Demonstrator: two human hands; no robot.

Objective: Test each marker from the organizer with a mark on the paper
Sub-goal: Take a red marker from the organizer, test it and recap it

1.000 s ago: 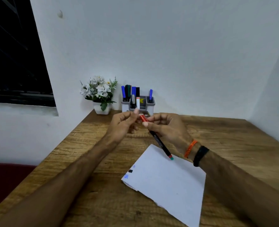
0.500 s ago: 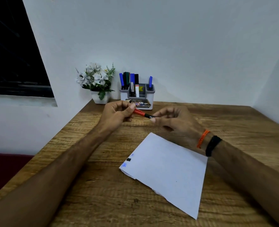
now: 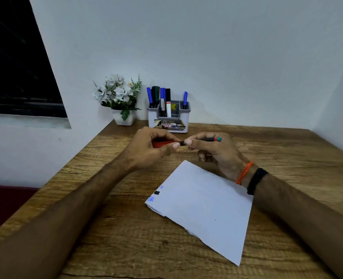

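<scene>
A black marker (image 3: pixel 209 139) with a red and green end lies level above the table, and my right hand (image 3: pixel 215 152) pinches its barrel. My left hand (image 3: pixel 152 148) grips the marker's red cap (image 3: pixel 162 143). The two hands meet at the marker's neck (image 3: pixel 182 143); I cannot tell whether the cap is on or off. A white paper (image 3: pixel 205 210) lies below the hands, bearing a black mark (image 3: pixel 157 192) and blue marks (image 3: pixel 151 199) near its left corner. The grey and white organizer (image 3: pixel 169 117) stands at the back, holding several markers (image 3: pixel 162 97).
A white pot of white flowers (image 3: pixel 120 97) stands left of the organizer, against the wall. The wooden table (image 3: pixel 126 238) runs to walls at the back and right. A dark window (image 3: pixel 15 67) is at the left. My right wrist wears orange and black bands (image 3: pixel 251 178).
The marker has turned from slanting down toward the paper to level, its green end now pointing right. My left hand has closed round the red cap. The view has shifted.
</scene>
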